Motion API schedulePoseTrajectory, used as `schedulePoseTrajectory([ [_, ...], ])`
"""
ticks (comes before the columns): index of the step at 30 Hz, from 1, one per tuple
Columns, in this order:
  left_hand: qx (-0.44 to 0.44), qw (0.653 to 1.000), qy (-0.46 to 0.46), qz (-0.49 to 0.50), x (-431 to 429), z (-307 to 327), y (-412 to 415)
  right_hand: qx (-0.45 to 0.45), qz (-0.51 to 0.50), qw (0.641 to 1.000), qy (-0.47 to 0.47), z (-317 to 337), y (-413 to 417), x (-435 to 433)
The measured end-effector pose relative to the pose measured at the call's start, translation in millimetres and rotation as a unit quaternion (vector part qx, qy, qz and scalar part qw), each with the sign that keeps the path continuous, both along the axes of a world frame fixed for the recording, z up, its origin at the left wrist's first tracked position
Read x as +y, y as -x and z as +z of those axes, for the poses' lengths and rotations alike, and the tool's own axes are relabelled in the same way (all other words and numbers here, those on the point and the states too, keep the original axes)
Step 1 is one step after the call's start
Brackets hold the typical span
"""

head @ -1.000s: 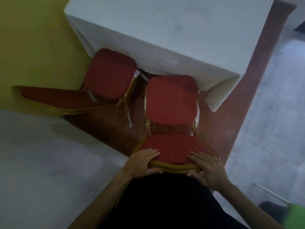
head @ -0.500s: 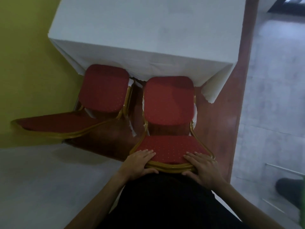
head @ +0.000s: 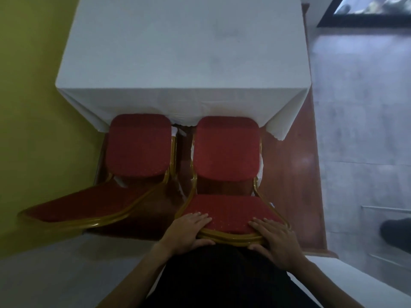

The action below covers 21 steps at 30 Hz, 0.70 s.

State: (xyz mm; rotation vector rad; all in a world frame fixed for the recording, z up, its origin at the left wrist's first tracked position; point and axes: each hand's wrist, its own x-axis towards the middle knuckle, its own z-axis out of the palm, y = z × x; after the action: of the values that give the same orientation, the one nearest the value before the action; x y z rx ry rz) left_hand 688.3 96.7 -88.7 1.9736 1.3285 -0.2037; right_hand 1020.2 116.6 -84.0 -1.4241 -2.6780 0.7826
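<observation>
A red padded chair [head: 226,150] with a gold metal frame stands in front of me, its seat tucked against a table under a white cloth [head: 184,52]. My left hand [head: 189,230] grips the left end of the chair's backrest top, fingers over the red pad and thumb under the gold rail. At the right end of the same backrest my right hand [head: 275,236] holds the rail the same way. A second red chair [head: 139,145] stands to the left, beside the first.
A yellow wall [head: 29,107] runs along the left. The chairs stand on a reddish-brown floor strip [head: 293,174], with grey tiles [head: 360,107] to the right. A dark shoe [head: 395,232] shows at the right edge. A dark-framed panel [head: 367,10] sits at the top right.
The view has swung so the table and both chairs now sit square in front of me. Both hands keep the same hold on the backrest.
</observation>
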Motion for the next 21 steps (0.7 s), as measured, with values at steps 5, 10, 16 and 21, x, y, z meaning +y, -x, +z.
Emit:
schedulePoseTrajectory([
  [5,-0.022,1.0,-0.012,0.002,1,2,14,-0.006,-0.013,1.0,0.011,1,15,-6],
  [10,-0.024,0.997,-0.07,0.016,-13,-4,19,0.007,0.0,1.0,0.012,2,21,-7],
  [16,-0.02,0.996,-0.079,0.035,-16,-3,14,-0.006,0.048,0.998,0.029,3,18,6],
  [21,-0.013,0.996,-0.075,0.047,-25,-3,7,0.002,0.074,0.997,0.026,3,12,7],
])
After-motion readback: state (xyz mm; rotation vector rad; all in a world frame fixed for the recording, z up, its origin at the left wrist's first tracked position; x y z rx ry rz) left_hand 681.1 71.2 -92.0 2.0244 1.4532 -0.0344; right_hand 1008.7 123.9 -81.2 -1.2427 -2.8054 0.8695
